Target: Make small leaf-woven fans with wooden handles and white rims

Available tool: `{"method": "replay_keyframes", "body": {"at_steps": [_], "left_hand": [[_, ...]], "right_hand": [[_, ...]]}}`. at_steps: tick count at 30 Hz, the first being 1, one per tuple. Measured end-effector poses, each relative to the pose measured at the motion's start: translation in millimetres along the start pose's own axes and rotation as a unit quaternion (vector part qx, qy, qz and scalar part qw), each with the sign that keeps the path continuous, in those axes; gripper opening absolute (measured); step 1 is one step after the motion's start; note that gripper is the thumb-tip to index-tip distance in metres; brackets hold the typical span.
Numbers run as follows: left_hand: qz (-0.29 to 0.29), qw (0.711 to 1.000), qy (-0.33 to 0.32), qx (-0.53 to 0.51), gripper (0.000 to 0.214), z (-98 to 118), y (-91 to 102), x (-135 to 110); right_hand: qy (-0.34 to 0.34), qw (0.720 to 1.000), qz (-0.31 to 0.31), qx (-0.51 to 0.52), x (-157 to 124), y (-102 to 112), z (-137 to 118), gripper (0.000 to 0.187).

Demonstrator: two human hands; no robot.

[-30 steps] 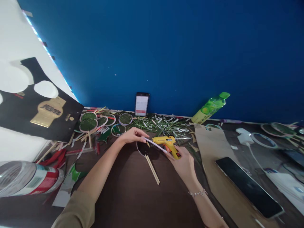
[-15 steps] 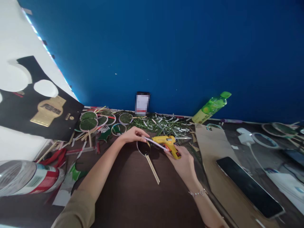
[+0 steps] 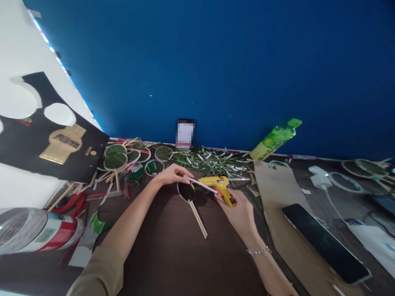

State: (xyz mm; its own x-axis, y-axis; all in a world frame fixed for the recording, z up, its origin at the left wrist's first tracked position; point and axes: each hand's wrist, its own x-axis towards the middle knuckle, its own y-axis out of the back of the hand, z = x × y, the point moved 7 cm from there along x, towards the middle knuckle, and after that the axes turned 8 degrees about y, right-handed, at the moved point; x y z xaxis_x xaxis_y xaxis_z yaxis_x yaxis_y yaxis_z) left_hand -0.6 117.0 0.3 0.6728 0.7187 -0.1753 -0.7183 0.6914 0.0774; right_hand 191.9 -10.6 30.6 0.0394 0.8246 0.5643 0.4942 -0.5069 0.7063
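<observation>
My left hand point(image 3: 174, 174) pinches one end of a thin, pale strip point(image 3: 202, 185) between thumb and fingers. The strip slants down to the right, towards my right fingertips. Around the handle of a yellow hot glue gun point(image 3: 217, 181) closes my right hand point(image 3: 239, 209); the nozzle points left beside the strip, and a glue stick point(image 3: 239, 179) juts from the rear. Whether the right fingertips also grip the strip is unclear. Below the left hand lies a small round dark fan point(image 3: 185, 191) with a pale rim, partly hidden, its wooden sticks point(image 3: 198, 220) reaching towards me.
Several round green fans point(image 3: 115, 158) and shredded green-and-white scraps point(image 3: 216, 162) line the wall. To the right are a green bottle point(image 3: 274, 142), cardboard point(image 3: 274, 193), a smartphone point(image 3: 325, 242) and a charger point(image 3: 319, 180). A plastic jar point(image 3: 40, 230) and a black sheet point(image 3: 33, 142) occupy the left.
The right end of the strip has shifted very slightly against the glue gun. Both hands keep nearly the same place and hold; the whole view has moved a little.
</observation>
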Motion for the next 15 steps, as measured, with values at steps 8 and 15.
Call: {"method": "replay_keyframes", "body": {"at_steps": [8,15], "left_hand": [[0.009,1.000,0.008,-0.004,0.036,-0.8,3.0,-0.2],[0.011,1.000,0.010,0.004,0.036,-1.7,6.5,-0.5]], "right_hand": [[-0.013,1.000,-0.006,-0.001,-2.4,-0.1,2.5,0.035],[-0.021,1.000,-0.011,0.002,-2.8,1.4,2.9,0.037]]}}
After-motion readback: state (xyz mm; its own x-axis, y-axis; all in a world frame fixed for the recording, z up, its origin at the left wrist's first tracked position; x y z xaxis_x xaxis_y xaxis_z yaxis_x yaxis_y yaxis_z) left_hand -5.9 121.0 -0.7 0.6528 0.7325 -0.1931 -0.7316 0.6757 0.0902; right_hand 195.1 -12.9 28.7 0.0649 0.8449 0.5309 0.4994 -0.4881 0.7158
